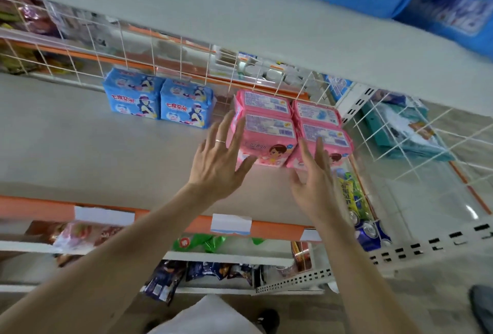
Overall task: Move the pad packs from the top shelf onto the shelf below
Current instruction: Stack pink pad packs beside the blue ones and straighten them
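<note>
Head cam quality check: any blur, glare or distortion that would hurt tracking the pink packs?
Head view: pink pad packs, the left hand and right hand are fairly sharp at centre. Head view: blue packages at top right are smeared by blur. Head view: wide-angle lens skews the orange shelf rail. Head view: small glare spot on the floor tiles; light otherwise even.

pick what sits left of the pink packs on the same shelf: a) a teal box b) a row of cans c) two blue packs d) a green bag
c: two blue packs stand side by side to the left of the pink packs, backed against the wire grid.
</note>
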A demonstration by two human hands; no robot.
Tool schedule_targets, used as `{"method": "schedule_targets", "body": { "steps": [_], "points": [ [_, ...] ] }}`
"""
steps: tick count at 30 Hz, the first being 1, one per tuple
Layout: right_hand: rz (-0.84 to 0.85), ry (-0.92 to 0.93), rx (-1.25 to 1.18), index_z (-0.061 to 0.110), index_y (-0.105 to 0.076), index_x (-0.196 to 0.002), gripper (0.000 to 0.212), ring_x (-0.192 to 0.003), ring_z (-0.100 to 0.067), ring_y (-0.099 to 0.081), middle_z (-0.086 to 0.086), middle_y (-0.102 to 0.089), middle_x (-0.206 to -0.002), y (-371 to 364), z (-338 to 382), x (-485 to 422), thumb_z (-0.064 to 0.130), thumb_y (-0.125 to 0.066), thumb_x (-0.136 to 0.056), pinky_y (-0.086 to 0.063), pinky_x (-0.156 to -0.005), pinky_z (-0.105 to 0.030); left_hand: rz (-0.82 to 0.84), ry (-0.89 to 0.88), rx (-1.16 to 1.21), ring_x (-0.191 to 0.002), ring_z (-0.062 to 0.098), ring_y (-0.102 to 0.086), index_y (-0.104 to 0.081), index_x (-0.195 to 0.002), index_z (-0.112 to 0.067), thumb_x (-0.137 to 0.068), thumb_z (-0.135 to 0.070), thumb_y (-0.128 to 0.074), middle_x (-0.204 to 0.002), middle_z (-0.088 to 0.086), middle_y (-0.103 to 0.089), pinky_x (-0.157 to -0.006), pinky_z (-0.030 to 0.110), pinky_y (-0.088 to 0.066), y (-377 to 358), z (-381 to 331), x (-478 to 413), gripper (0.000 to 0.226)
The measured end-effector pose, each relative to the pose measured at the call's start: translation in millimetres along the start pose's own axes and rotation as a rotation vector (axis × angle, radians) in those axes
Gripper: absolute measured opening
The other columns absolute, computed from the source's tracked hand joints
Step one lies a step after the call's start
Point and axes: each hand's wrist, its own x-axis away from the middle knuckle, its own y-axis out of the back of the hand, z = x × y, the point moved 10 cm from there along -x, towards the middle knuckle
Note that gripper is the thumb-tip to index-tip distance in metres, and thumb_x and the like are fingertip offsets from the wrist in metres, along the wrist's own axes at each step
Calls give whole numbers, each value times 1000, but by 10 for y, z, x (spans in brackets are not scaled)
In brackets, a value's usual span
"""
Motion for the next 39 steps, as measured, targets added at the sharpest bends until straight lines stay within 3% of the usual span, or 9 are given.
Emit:
{"method": "schedule_targets", "body": {
  "steps": [4, 8, 12, 17, 20, 25, 32, 39],
  "points": [
    [-48, 18, -55, 25, -20, -157, 72, -153, -34, -1, -4, -3, -167, -45, 309, 145, 23, -61, -98, -13, -122, -55, 12, -85, 54, -147, 41, -27, -22, -159, -11, -100, -53, -43, -164, 19, -18, -108, 54, -42, 173, -35, 150, 75],
    [-116, 66, -21, 33, -21, -156, 65, -154, -28, 1, 2, -2, -167, -21, 497, 360, 38, -55, -101, -9, -122, -47, 44, -92, 69, -146, 41, -27, -22, -159, -17, -100, -56, -39, -165, 18, -16, -107, 55, -39, 280, 2, 278, 72],
    [-101, 28, -18, 32, -23, -156, 65, -154, -27, 3, 2, -3, -168, -22, 527, 560, 47, -51, -100, -8, -122, -46, 84, -111, 101, -145, 44, -26, -28, -157, -17, -100, -56, -36, -164, 17, -16, -104, 59, -39, 308, -64, 447, 70],
    [-79, 20, -7, 57, -9, -148, 63, -154, -19, 8, 16, 5, -165, 66, 562, 808, 68, -38, -93, -5, -122, -48, 111, -91, 146, -148, 41, -17, -28, -157, -19, -101, -55, -34, -166, 14, -10, -107, 59, -35, 339, -204, 655, 67],
    [-109, 48, -50, 47, -19, -150, 65, -154, -21, 5, 14, 2, -164, 197, 577, 947, 65, -39, -92, -11, -122, -58, 107, -82, 130, -148, 40, -16, -28, -157, -20, -100, -56, -33, -166, 12, -8, -108, 60, -34, 387, -316, 746, 67],
    [-127, 60, -94, 31, -32, -154, 67, -155, -22, 3, 7, -5, -167, 507, 500, 1219, 61, -45, -95, -11, -122, -58, 93, -84, 95, -147, 39, -17, -29, -156, -19, -100, -56, -34, -165, 14, -10, -109, 60, -32, 509, -688, 864, 67],
    [-134, 101, -173, 31, -31, -155, 67, -155, -17, 3, 6, -8, -167, 1126, 341, 1594, 55, -47, -94, -12, -122, -56, 47, -73, 80, -147, 39, -16, -27, -157, -21, -99, -59, -27, -165, 12, -10, -109, 62, -30, 842, -1413, 1091, 70],
    [-205, 317, -219, 25, -32, -154, 65, -155, -22, -4, -1, -16, -166, 1634, 624, 1718, 51, -50, -98, -17, -123, -53, -91, -84, 24, -147, 38, -22, -33, -155, -19, -101, -56, -28, -164, 12, -12, -112, 57, -30, 1494, -1878, 1326, 65]
  ]
}}
